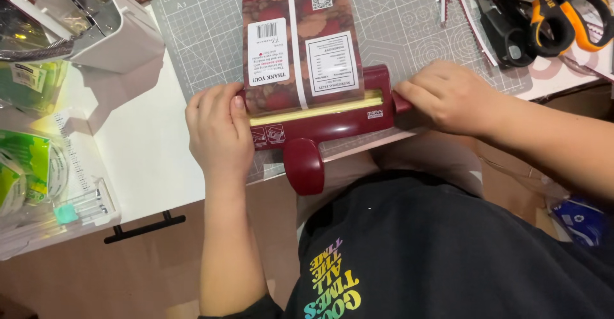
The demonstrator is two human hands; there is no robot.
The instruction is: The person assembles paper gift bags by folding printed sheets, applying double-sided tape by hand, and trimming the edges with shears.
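A dark red printed sheet (pixel 300 44), patterned with reddish-brown blotches and carrying two white rectangular labels and a small square code patch, lies flat on the grey gridded cutting mat (pixel 396 31) and feeds its near edge into the slot of a maroon paper punch (pixel 320 124) that sits at the front edge of the white counter (pixel 147 153). A pale yellow strip shows along the slot, and a round maroon knob juts toward the person. The left hand (pixel 219 130) has its grip closed over the punch's left end, fingers curled on top, thumb hidden. The right hand (pixel 448 95) wraps its grip around the right end, covering it, so what lies under the palm cannot be seen. At far right, orange-and-black scissors (pixel 563 12) lie with other tools, cut off by the frame. A white machine (pixel 83 18) stands at upper left, partly out of view, and green packets (pixel 25 165) sit in a clear tray at the left edge, blurred.
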